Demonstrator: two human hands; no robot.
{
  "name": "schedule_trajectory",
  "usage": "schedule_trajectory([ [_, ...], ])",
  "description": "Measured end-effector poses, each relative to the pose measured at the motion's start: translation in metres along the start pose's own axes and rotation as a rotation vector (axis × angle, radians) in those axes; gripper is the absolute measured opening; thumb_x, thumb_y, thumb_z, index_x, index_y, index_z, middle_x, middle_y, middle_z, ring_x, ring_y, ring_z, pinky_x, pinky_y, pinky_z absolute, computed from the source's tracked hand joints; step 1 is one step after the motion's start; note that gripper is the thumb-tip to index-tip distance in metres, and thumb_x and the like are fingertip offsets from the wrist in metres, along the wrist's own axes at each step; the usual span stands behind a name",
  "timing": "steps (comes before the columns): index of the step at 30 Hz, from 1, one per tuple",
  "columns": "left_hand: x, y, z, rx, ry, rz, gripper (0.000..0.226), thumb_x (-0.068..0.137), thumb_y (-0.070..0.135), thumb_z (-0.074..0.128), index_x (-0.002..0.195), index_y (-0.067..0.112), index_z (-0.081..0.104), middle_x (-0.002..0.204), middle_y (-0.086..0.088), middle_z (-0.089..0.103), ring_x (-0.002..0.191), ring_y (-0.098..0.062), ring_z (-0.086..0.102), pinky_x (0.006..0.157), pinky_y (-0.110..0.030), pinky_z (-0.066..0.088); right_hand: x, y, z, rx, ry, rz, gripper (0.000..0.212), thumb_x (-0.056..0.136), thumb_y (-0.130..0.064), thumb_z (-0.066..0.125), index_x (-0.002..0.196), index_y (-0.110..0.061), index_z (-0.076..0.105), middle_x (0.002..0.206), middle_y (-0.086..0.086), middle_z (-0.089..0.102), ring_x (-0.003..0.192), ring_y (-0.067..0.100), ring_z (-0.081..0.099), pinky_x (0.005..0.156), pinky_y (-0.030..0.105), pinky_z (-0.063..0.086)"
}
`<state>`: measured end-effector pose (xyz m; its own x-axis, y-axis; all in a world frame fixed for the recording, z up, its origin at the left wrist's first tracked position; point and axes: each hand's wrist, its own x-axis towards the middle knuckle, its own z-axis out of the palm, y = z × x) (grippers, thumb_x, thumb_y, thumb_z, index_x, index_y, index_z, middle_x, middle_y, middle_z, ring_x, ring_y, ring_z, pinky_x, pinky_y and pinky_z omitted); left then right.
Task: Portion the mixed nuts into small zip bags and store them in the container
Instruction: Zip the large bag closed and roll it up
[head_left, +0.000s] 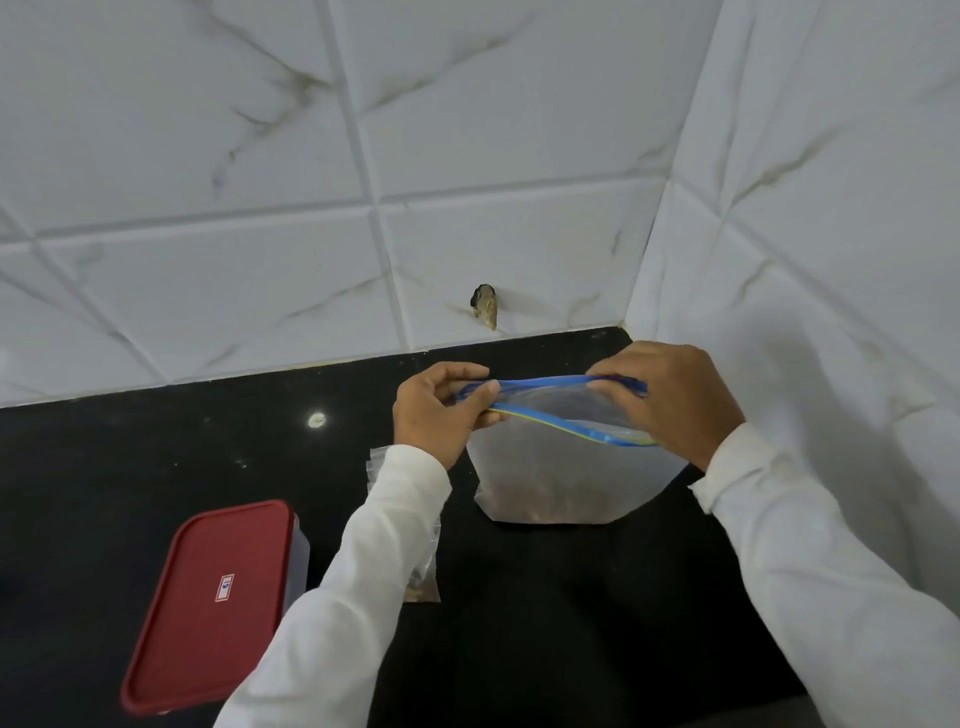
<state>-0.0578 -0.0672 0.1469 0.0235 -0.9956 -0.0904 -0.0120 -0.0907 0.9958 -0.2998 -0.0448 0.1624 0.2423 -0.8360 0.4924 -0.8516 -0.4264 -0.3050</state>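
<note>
The work is looking to be at an early stage: right of centre in the frame, the large clear plastic zip bag with the blue and yellow seal strip (558, 457) is standing on the glossy black bench (156, 467), its mouth gaping between the two sides of the strip, and brown mixed nuts (530, 501) are sitting as a low heap at its bottom. The left hand (436, 410) is pinching the left end of the strip between thumb and fingers, and the right hand (675, 400) is gripping the right end, fingers curled over the top edge; whether they are parting or pressing the seal cannot be told. Just left of the big bag, mostly hidden under the left white sleeve (363, 561), small clear zip bags (423, 571) are lying flat, and something brown is showing at the lower end of one, so one portion may be bagged already. At the lower left the translucent rectangular container with the red lid (213, 597) is sitting with its lid on, so filling the remaining bags, sealing them and storing them appear to be left
</note>
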Motion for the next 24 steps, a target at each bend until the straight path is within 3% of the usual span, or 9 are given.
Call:
schedule_trajectory([
  [3,0.004,-0.002,-0.004,-0.081,0.015,-0.06,0.019,0.081,0.0,0.076,0.096,0.01,0.071,0.092,-0.011,0.076,0.077,-0.023,0.075,0.064,-0.024,0.058,-0.001,0.004,0.002,-0.037,0.006,-0.001,0.012,0.089,-0.018,0.067,0.096,-0.019,0.077,0.077,0.001,0.071,0.064,0.018,0.062,0.058,0.037,0.055],
  [7,0.006,-0.004,0.005,-0.033,0.1,-0.038,0.019,0.085,-0.005,0.07,0.094,0.011,0.07,0.091,-0.009,0.076,0.08,-0.021,0.075,0.066,-0.028,0.059,0.009,0.008,0.006,-0.009,-0.041,0.192,0.018,0.089,-0.016,0.06,0.079,-0.028,0.07,0.067,-0.014,0.065,0.061,0.011,0.059,0.059,0.037,0.055],
  [10,0.007,-0.001,0.011,-0.001,0.195,0.015,0.018,0.087,-0.007,0.065,0.091,0.011,0.069,0.088,-0.007,0.075,0.078,-0.019,0.075,0.068,-0.031,0.061,0.014,0.006,0.001,0.138,-0.123,0.239,0.009,0.086,-0.029,0.069,0.094,-0.03,0.068,0.079,-0.015,0.067,0.072,0.007,0.063,0.069,0.035,0.056],
  [12,0.007,0.002,0.012,-0.012,0.262,0.041,0.017,0.087,-0.007,0.065,0.09,0.01,0.068,0.086,-0.007,0.075,0.076,-0.018,0.075,0.064,-0.026,0.06,0.013,0.006,-0.007,0.033,-0.163,0.222,0.04,0.076,-0.038,0.078,0.113,-0.035,0.061,0.095,-0.016,0.065,0.077,0.006,0.062,0.071,0.032,0.054],
  [14,0.009,0.002,0.011,-0.026,0.311,0.053,0.016,0.087,-0.006,0.066,0.089,0.009,0.069,0.087,-0.007,0.074,0.077,-0.018,0.075,0.062,-0.023,0.059,0.01,0.009,-0.016,-0.135,-0.13,0.213,0.051,0.073,-0.033,0.081,0.117,-0.035,0.057,0.104,-0.014,0.064,0.076,0.006,0.062,0.068,0.032,0.055],
  [18,0.012,-0.002,0.007,-0.015,0.336,0.047,0.014,0.087,-0.003,0.068,0.092,0.01,0.07,0.089,-0.006,0.074,0.081,-0.018,0.075,0.065,-0.027,0.062,-0.001,0.02,-0.023,-0.215,-0.052,0.196,0.031,0.077,-0.02,0.078,0.105,-0.024,0.065,0.097,-0.003,0.069,0.074,0.016,0.066,0.065,0.033,0.057],
  [24,0.015,0.0,-0.002,0.014,0.336,0.06,0.013,0.088,-0.003,0.068,0.091,0.01,0.069,0.088,-0.006,0.074,0.079,-0.016,0.074,0.061,-0.02,0.059,-0.014,0.032,-0.014,0.019,0.121,0.135,0.013,0.083,-0.015,0.075,0.096,-0.013,0.077,0.085,0.001,0.075,0.072,0.014,0.067,0.068,0.028,0.056],
])
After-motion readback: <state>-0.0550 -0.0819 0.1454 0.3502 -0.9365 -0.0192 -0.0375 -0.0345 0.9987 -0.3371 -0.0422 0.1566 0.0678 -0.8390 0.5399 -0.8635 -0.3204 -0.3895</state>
